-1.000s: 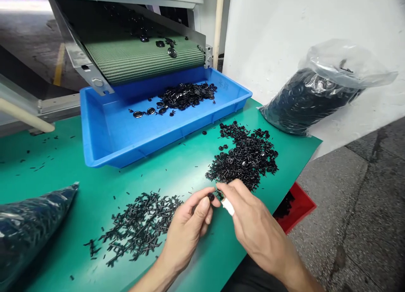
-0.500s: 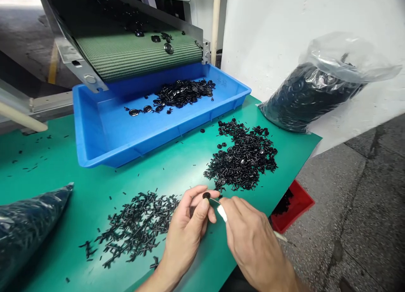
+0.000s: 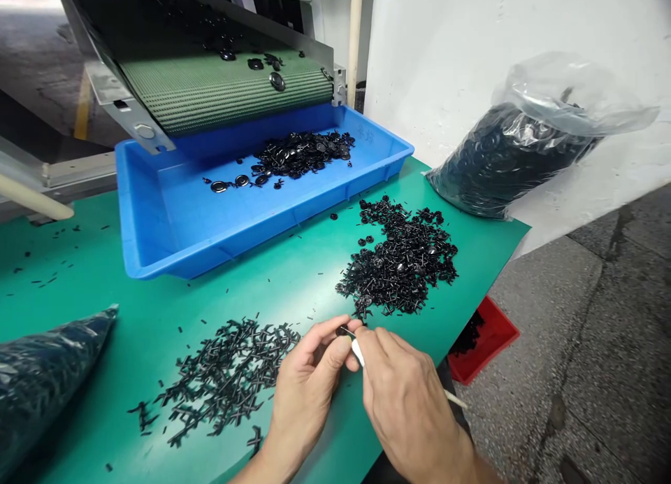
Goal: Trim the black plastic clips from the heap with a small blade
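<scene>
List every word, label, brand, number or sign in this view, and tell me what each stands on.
No text is clear enough to quote.
Faint marks, possibly writing: on the inside of the blue tray, near its far right corner; too small and blurred to read.
Right-hand plastic bag and red bin: no lettering visible.

Head camera: worn on the head, facing forward and down
Left hand (image 3: 307, 386), right hand (image 3: 412, 396): nearest the lens, low centre
Green tabletop (image 3: 293, 285): viewed slantwise from above
Conveyor (image 3: 210, 89), wall (image 3: 451, 57): farther off, upper left, upper right
</scene>
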`<state>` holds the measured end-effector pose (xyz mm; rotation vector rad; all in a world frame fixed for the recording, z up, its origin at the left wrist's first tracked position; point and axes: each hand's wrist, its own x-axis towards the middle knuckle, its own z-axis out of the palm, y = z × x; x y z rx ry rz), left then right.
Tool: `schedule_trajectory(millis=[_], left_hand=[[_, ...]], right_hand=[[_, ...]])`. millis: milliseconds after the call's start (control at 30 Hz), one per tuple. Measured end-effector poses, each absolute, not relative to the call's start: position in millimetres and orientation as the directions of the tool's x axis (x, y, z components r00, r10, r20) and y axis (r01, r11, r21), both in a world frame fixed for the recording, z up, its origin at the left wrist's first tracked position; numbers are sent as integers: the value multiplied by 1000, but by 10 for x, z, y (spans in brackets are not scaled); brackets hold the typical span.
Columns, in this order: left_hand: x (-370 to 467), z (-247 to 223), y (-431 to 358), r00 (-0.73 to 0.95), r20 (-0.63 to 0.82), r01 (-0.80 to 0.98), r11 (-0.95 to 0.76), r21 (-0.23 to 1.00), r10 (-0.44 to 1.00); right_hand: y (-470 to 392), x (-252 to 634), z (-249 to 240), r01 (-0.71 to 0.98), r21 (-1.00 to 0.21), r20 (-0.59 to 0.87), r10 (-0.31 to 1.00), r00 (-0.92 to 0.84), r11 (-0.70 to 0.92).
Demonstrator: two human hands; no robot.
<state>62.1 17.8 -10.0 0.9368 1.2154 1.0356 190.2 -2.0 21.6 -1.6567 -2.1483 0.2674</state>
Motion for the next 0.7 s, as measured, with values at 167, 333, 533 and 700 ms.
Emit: schedule_trajectory(millis=[167, 333, 533, 700], left_hand=[[612, -86, 187, 57, -189, -41, 192, 981, 980], [622, -45, 165, 59, -157, 97, 151, 984, 986], [654, -34, 161, -17, -289, -30, 289, 957, 957], [635, 17, 223, -23, -383, -375, 347, 860, 924]], right_hand=[[76, 2016, 307, 769, -610, 18, 973, -228, 192], [235, 2211, 307, 711, -702, -186, 953, -241, 43], [337, 2318, 217, 805, -590, -90, 987, -133, 55], [424, 2183, 233, 895, -403, 51, 981, -186, 191]])
